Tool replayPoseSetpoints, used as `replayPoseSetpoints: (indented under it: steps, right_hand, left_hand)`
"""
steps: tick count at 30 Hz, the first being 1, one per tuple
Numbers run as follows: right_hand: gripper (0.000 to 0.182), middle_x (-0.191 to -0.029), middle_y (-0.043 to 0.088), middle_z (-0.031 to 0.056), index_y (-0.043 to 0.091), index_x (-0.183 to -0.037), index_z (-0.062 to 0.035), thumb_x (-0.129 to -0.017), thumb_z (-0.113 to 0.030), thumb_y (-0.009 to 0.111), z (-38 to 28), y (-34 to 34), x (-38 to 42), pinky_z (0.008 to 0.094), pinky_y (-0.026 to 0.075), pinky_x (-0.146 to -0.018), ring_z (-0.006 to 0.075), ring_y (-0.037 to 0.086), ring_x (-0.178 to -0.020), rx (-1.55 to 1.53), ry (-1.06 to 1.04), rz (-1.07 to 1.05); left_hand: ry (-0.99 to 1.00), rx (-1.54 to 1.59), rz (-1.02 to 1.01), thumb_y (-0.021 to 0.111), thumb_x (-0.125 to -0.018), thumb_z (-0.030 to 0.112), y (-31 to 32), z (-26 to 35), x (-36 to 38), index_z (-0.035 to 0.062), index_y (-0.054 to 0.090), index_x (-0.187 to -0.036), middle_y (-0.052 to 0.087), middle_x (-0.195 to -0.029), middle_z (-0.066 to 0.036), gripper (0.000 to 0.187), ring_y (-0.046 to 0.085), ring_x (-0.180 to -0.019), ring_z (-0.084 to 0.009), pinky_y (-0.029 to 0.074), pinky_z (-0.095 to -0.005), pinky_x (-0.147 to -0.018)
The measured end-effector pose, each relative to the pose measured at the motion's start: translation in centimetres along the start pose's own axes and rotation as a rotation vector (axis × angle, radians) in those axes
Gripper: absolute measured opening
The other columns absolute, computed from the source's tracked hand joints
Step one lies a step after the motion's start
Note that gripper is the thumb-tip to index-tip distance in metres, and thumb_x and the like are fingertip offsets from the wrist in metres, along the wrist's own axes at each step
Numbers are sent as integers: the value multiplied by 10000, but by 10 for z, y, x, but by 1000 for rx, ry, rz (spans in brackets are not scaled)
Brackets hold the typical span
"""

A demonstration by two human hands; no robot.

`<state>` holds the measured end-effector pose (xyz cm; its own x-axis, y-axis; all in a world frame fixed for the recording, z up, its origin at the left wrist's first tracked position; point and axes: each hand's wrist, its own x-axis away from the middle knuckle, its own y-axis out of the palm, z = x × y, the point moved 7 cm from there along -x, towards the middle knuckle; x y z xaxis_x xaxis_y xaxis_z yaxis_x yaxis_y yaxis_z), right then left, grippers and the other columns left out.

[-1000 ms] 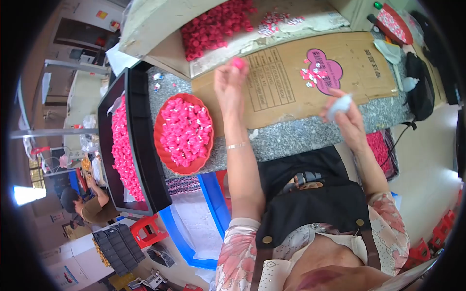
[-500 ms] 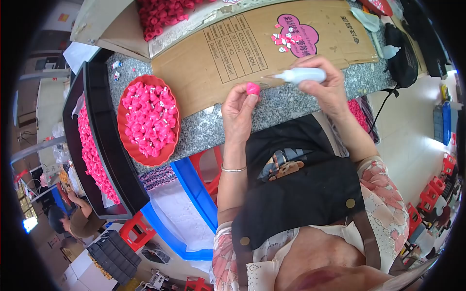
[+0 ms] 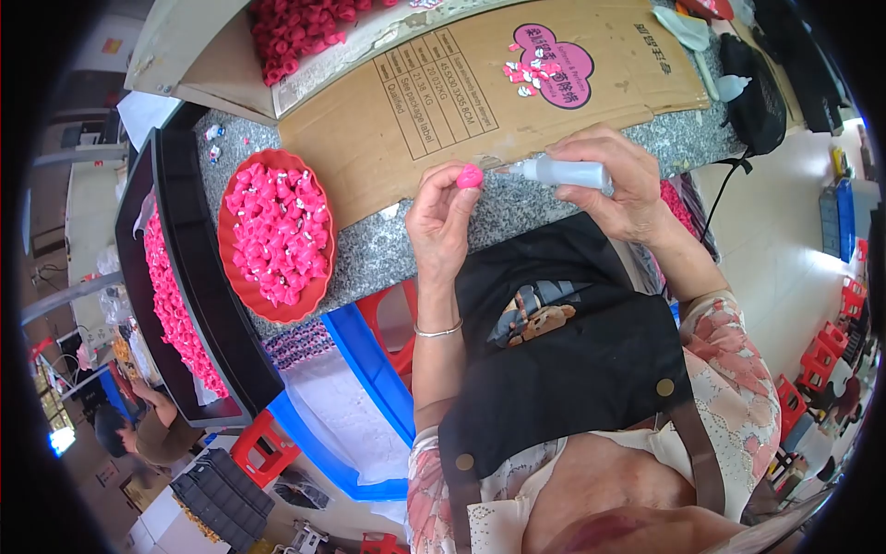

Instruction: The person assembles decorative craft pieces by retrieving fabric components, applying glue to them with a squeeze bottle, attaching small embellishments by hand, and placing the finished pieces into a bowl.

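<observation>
Between the thumb and fingers of my left hand is a small pink molded piece. My right hand is wrapped round a translucent squeeze bottle, held sideways with its thin nozzle toward the pink piece. The nozzle tip sits a short way right of the piece. Both hands are over the front edge of the flattened cardboard on the speckled counter. Left of them, a red scalloped bowl holds a heap of similar pink pieces. Several tiny white-and-red figures lie on the cardboard.
A black tray with more pink pieces stands at the left. At the back, an open bin holds darker pink pieces. A black bag lies at the counter's right end. Below is a blue crate. Another person is at far left.
My right hand has brought the bottle left and slightly down, closer to the pink piece. My left hand is a little lower and further left, still pinching the piece.
</observation>
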<state>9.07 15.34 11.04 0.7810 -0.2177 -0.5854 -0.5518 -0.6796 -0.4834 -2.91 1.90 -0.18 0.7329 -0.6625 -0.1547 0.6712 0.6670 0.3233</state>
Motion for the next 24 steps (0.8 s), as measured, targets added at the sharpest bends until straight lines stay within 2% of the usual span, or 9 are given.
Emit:
replayPoseSetpoints:
  steps: [18, 24]
  right_hand:
    - [245, -848, 630, 92, 626, -928, -36, -710, -106, 712, 12, 7, 0, 298, 483, -627, 221, 619, -744, -15, 55, -69]
    - [242, -840, 628, 88, 627, -927, -36, -712, -107, 711, 14, 8, 1, 297, 480, -622, 219, 616, -737, -15, 62, -71]
  left_hand:
    - [19, -105, -28, 583, -816, -40, 9, 9, -1, -50, 569, -972, 533, -1016, -89, 157, 547, -872, -133, 463, -245, -771]
    - [44, -116, -23, 594, -795, -68, 8, 10, -2, -28, 572, -952, 518, -1026, -88, 163, 533, -908, -135, 463, -237, -761]
